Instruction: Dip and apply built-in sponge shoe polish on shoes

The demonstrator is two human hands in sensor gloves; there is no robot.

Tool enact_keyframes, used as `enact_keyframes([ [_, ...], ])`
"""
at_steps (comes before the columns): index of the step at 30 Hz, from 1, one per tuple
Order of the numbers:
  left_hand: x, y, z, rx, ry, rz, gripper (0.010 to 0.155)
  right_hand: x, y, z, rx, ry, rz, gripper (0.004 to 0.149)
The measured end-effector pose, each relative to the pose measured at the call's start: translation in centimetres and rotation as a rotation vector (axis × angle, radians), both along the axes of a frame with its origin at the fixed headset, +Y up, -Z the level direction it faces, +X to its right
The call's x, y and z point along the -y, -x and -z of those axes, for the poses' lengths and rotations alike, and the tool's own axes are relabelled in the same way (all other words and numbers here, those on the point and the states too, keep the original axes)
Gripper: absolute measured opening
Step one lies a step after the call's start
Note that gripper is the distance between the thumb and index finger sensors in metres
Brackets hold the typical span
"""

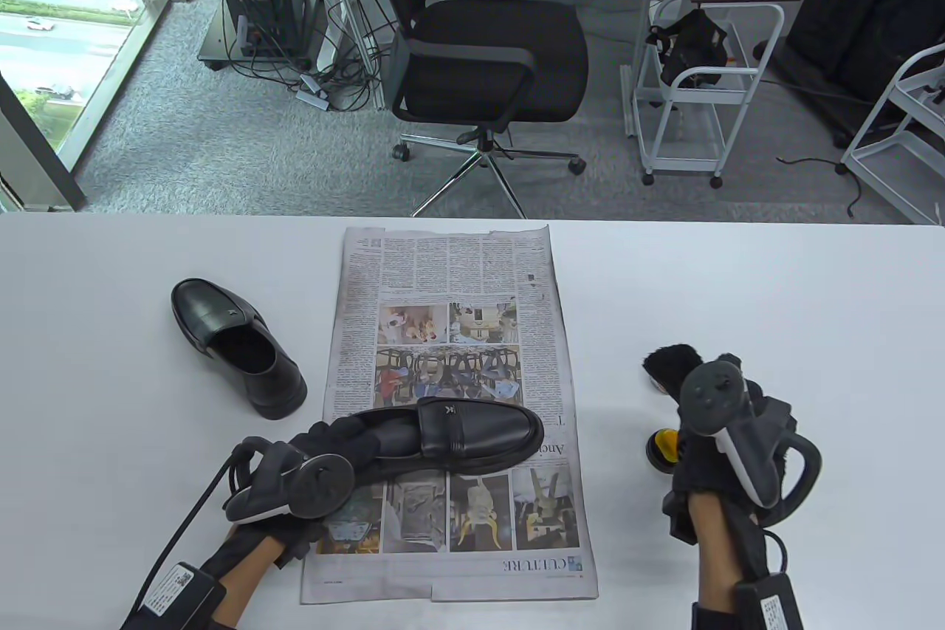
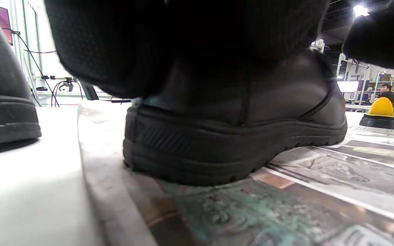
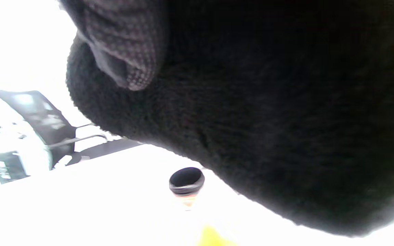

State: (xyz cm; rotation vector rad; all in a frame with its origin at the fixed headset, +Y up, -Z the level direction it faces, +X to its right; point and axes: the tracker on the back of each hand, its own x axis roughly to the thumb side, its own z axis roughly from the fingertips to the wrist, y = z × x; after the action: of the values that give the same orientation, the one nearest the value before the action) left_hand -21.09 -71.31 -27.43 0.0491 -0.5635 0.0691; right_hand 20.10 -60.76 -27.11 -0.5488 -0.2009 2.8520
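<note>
- Black leather loafer [image 1: 458, 442] lies across the newspaper [image 1: 450, 334], toe toward its right edge; left hand [image 1: 325, 460] grip is tucked into the heel opening, holding the loafer.
- Newspaper footer reads "CULTURE", printed upside down.
- Second shoe [image 1: 236, 346] stands left of the newspaper on the white surface [image 1: 738, 275].
- Yellow-and-black polish [image 1: 661, 447] sits right of the newspaper, beside the right hand [image 1: 709, 423]; black cloth [image 1: 668, 364] under it, grip state cannot be told.

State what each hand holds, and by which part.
The left hand grips the shoe on the newspaper, fingers inside its heel opening. The right hand holds a fuzzy black cloth; the grip is hidden.
</note>
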Motion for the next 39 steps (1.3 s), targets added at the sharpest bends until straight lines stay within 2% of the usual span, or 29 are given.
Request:
enact_keyframes([
  [3,0.1,0.0,0.0,0.000,0.008,-0.009,0.042,0.7,4.0,-0.5,-0.105,-0.110,0.286,0.079],
  [4,0.1,0.0,0.0,0.000,0.008,-0.010,0.042,1.1,4.9,-0.5,-0.133,-0.130,0.344,0.074],
  [6,0.1,0.1,0.0,0.004,0.009,-0.013,0.042,2.2,7.3,-0.5,-0.197,-0.178,0.413,0.050],
  [7,0.1,0.1,0.0,0.005,0.010,-0.014,0.042,2.9,8.4,-0.4,-0.264,-0.207,0.400,0.045],
  [9,0.1,0.1,0.0,0.007,0.010,-0.013,0.042,3.8,10.0,-0.6,-0.303,-0.255,0.327,0.043],
  [11,0.1,0.1,0.1,0.006,0.013,-0.012,0.042,5.2,12.2,-0.8,-0.360,-0.372,0.206,0.042],
  [15,0.1,0.0,0.1,0.005,0.016,-0.008,0.042,6.1,14.8,-0.9,-0.483,-0.455,0.110,0.045],
  [19,0.1,0.0,0.1,0.006,0.018,-0.005,0.042,7.3,17.5,-1.2,-0.722,-0.403,0.052,0.046],
  [23,0.1,-0.1,0.1,0.004,0.019,-0.003,0.042,8.7,18.8,-1.3,-0.840,-0.326,-0.024,0.048],
  [29,0.2,-0.1,0.1,0.005,0.022,-0.001,0.042,10.1,17.6,-0.1,-0.781,-0.234,-0.180,0.051],
  [33,0.2,-0.1,0.1,0.006,0.025,-0.001,0.042,10.8,15.6,0.9,-0.667,-0.130,-0.258,0.049],
  [36,0.2,-0.1,0.1,0.007,0.030,0.000,0.042,10.7,13.5,1.4,-0.546,-0.057,-0.238,0.049],
  [39,0.2,-0.2,0.1,0.007,0.035,0.003,0.043,10.3,11.8,1.5,-0.446,-0.071,-0.178,0.048],
])
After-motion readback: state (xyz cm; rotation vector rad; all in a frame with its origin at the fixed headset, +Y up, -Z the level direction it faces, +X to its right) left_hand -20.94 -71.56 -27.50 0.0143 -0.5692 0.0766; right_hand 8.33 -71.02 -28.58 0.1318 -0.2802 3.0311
